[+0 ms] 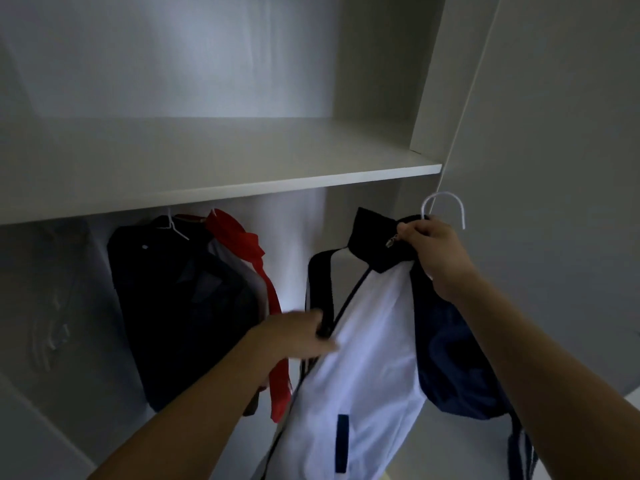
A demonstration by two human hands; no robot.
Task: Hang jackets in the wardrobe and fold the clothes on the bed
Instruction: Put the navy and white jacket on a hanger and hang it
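Fingers (414, 233) of the right hand (438, 258) are curled round the neck of a white hanger (445, 202) at the dark collar of a white and navy jacket (367, 344), right of centre in the frame; the hanger's hook stands free above the hand, in front of the pale wardrobe door. Left hand (298, 336), at lower centre, pinches the jacket's dark front edge by the zip, thumb on the white panel, fingers tucked behind the fabric. That jacket hangs tilted from the right hand down toward the bottom edge of the frame, its navy sleeve drooping at lower right.

Under the white shelf (221, 174) that crosses the middle of the frame, at centre left, a dark jacket (180, 306) hangs on a white hanger, and just to its right hangs a red and grey garment (256, 265), touching it. Both sit in shadow against the wardrobe's back wall; the rail itself is hidden by the shelf
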